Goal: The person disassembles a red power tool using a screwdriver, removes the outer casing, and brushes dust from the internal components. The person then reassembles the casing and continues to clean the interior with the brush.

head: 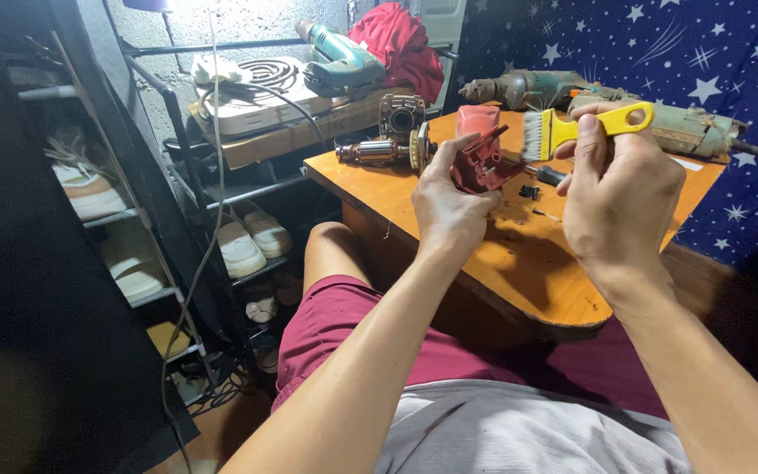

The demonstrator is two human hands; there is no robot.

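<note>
- Above the orange wooden table (519,263), the left hand (449,206) grips a red plastic power-tool housing (482,158).
- Just right of it, the right hand (618,197) pinches a yellow-handled paintbrush (582,125) (bristles beside the housing).
- Behind, a copper-wound motor armature (379,151) lies on the table.

Brush (563,129) right of housing (482,158).

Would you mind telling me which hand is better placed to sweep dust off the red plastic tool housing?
The right hand. It already grips the yellow-handled paintbrush, bristles close beside the red plastic tool housing. The left hand is occupied gripping that housing above the orange wooden table.
</note>
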